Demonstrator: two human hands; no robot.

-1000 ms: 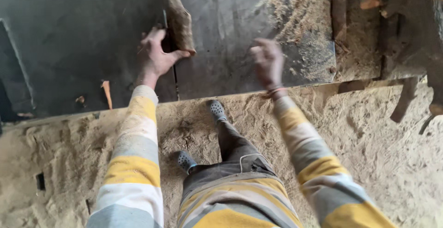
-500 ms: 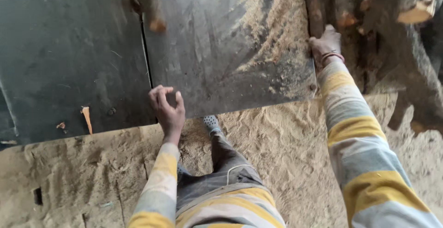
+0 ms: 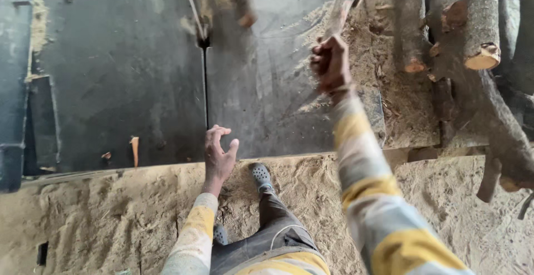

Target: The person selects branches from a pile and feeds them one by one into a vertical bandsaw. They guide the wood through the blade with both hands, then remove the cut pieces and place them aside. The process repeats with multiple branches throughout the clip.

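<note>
The dark metal table (image 3: 128, 80) fills most of the view, and everything else can be placed from it. A narrow slot (image 3: 205, 97) runs across its top, with a thin blade (image 3: 192, 5) standing at the far end of the slot. Below the near edge of the table, the floor (image 3: 111, 219) is covered with sawdust, and the person stands there in dark shoes. On the right side of the table lies a pile of logs (image 3: 473, 35), rough, with cut ends showing pale wood. More sawdust lies on the table top near this pile.

The right hand (image 3: 331, 63) is above the right part of the table, closed as a fist around a long stick of wood (image 3: 340, 8), which points away toward the far edge and looks blurred. The left hand (image 3: 218, 152) is at the near edge of the table, just beside the end of the slot, with fingers loosely curled and holding nothing. A small orange wood chip (image 3: 134, 150) lies on the table left of this hand.
</note>
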